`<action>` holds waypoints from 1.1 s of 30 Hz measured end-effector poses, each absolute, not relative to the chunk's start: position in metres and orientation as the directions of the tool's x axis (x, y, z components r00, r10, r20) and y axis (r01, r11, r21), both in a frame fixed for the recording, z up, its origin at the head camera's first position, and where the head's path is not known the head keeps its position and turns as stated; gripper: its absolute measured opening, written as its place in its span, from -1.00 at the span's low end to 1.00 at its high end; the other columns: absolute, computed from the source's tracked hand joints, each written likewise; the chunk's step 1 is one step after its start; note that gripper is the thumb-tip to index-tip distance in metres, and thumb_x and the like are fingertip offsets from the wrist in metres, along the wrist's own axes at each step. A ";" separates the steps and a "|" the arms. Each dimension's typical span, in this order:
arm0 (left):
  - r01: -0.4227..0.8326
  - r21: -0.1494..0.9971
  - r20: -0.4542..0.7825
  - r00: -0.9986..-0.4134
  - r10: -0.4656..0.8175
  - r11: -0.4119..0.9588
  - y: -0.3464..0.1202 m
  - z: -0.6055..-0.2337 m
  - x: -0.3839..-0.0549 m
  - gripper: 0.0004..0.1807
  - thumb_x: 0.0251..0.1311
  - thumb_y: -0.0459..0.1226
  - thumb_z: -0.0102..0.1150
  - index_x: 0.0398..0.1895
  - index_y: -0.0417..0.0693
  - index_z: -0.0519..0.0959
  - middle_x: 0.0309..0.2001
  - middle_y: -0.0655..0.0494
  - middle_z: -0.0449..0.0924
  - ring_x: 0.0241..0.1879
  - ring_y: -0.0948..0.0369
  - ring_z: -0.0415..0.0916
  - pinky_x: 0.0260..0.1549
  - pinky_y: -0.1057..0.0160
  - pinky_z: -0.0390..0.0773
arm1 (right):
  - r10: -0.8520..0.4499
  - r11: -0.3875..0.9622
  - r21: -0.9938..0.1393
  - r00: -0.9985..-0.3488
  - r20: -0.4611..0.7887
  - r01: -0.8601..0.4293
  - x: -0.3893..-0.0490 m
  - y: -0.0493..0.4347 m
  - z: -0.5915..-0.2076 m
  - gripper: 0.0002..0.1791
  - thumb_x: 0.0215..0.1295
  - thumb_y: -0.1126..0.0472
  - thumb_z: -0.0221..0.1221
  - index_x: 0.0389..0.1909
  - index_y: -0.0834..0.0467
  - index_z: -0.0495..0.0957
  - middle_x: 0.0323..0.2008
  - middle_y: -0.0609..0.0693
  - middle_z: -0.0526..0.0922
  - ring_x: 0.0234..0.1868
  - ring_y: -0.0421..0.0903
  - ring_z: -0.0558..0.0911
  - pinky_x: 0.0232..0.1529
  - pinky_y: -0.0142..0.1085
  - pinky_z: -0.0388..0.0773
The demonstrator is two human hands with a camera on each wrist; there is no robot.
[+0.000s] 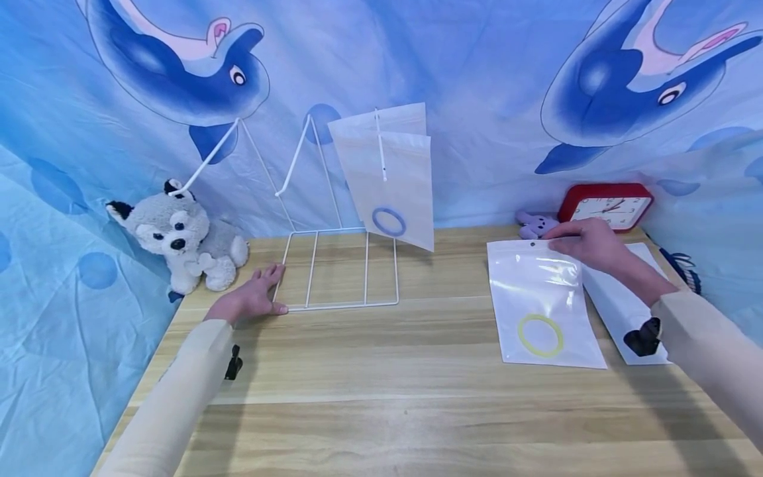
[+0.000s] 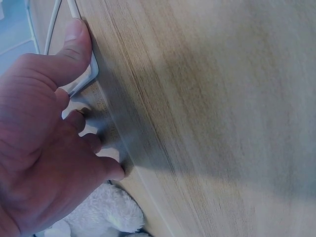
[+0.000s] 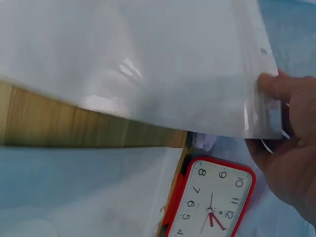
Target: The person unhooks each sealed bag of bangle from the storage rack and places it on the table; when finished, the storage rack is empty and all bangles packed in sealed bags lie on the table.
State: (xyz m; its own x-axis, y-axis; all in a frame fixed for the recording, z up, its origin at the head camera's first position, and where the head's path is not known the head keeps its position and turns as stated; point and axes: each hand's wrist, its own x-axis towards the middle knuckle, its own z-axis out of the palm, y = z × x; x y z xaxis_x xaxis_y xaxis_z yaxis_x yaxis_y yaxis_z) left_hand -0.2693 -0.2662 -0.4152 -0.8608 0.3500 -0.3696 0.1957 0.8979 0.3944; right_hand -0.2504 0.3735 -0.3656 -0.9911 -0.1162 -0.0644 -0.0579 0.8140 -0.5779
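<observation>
A white wire rack [image 1: 338,307] with tall bent arms stands on the table. At its front left corner, my left hand [image 1: 253,296] holds the base, thumb on the front wire and fingers around the side. White zip bags [image 1: 399,192] hang on the rack's right arm, the front one showing a blue ring. To the right, my right hand [image 1: 596,245] pinches the top edge of a clear-fronted zip bag [image 1: 507,285] beside its hanging hole. A yellow ring [image 1: 540,335] shows near that bag's bottom. In the right wrist view, the bag is raised above the table.
Another white bag [image 1: 626,318] lies on the table under my right forearm. Behind it stand a red clock [image 1: 608,205] and a small purple plush [image 1: 532,225]. A grey-and-white plush dog [image 1: 179,232] sits left of the rack. A blue dolphin-print cloth [image 1: 477,79] hangs behind.
</observation>
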 end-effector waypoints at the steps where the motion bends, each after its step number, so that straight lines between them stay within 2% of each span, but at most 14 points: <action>1: 0.194 0.394 -0.370 -0.861 0.348 0.898 -0.266 -0.415 -0.269 0.10 0.22 -0.16 0.37 0.56 -0.35 -0.19 0.52 -0.45 -0.35 0.43 -0.45 -0.43 0.32 -0.43 -0.18 | -0.122 0.829 -0.554 -0.992 -0.041 -0.079 -0.252 0.371 -0.368 -0.67 0.35 0.29 0.27 0.09 0.31 0.63 0.06 0.38 0.58 0.09 0.30 0.47 0.00 0.12 0.54; 4: 0.191 0.395 -0.372 -0.861 0.347 0.899 -0.266 -0.416 -0.269 0.10 0.22 -0.16 0.37 0.57 -0.34 -0.19 0.52 -0.44 -0.35 0.43 -0.45 -0.43 0.32 -0.43 -0.18 | -0.157 0.862 -0.486 -0.987 0.020 -0.147 -0.258 0.367 -0.375 -0.71 0.29 0.40 0.28 0.03 0.34 0.66 0.02 0.40 0.61 0.06 0.31 0.50 -0.02 0.15 0.54; 8: 0.196 0.397 -0.367 -0.862 0.351 0.896 -0.266 -0.417 -0.269 0.10 0.21 -0.16 0.37 0.56 -0.35 -0.17 0.52 -0.45 -0.33 0.43 -0.45 -0.41 0.32 -0.42 -0.18 | -0.187 0.882 -0.431 -0.981 0.050 -0.190 -0.264 0.365 -0.383 -0.72 0.28 0.42 0.28 0.01 0.35 0.66 0.01 0.40 0.62 0.04 0.30 0.54 -0.06 0.15 0.57; 17: 0.194 0.408 -0.360 -0.864 0.353 0.892 -0.264 -0.415 -0.270 0.10 0.20 -0.17 0.38 0.55 -0.38 -0.16 0.51 -0.47 -0.31 0.43 -0.46 -0.41 0.33 -0.41 -0.19 | -0.163 0.913 -0.378 -0.987 0.005 -0.153 -0.274 0.366 -0.396 -0.68 0.30 0.41 0.27 0.07 0.36 0.62 0.08 0.44 0.52 0.14 0.40 0.42 0.01 0.21 0.54; 23: 0.186 0.408 -0.371 -0.861 0.348 0.894 -0.263 -0.414 -0.270 0.10 0.21 -0.17 0.38 0.56 -0.37 -0.17 0.52 -0.44 -0.33 0.43 -0.45 -0.43 0.34 -0.40 -0.20 | -0.155 0.931 -0.335 -0.988 0.004 -0.147 -0.277 0.365 -0.404 -0.69 0.29 0.37 0.30 0.04 0.34 0.64 0.04 0.41 0.52 0.07 0.36 0.45 -0.11 0.13 0.62; 33: 0.175 0.404 -0.372 -0.865 0.336 0.898 -0.264 -0.414 -0.269 0.10 0.20 -0.18 0.38 0.56 -0.36 -0.18 0.52 -0.43 -0.34 0.44 -0.44 -0.44 0.33 -0.41 -0.20 | -0.179 0.946 -0.269 -0.983 0.034 -0.182 -0.282 0.363 -0.415 -0.67 0.27 0.37 0.32 0.04 0.35 0.63 0.01 0.41 0.54 0.01 0.34 0.50 -0.08 0.14 0.59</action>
